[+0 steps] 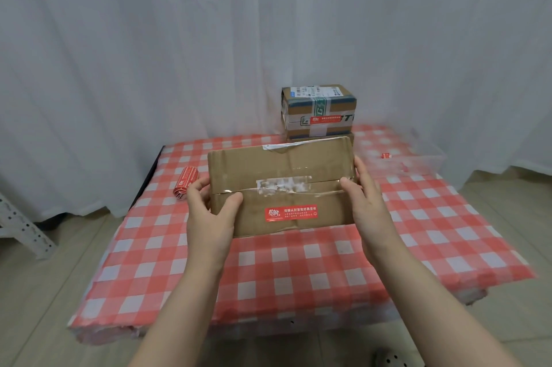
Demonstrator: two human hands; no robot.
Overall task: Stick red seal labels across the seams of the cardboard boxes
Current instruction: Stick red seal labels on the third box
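Checked tablecloth (298, 271) lies beneath a cardboard box (280, 163), with the left hand (209, 211) and right hand (367, 199) gripping its ends. Its red seal label (291, 213) seems already stuck on. Next, probably set this box aside and reach for the label roll (185, 182).

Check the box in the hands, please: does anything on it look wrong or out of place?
Yes. The red label on the box sits below the taped seam, parallel to it, not across it. The bottom edge also looks slightly crumpled.
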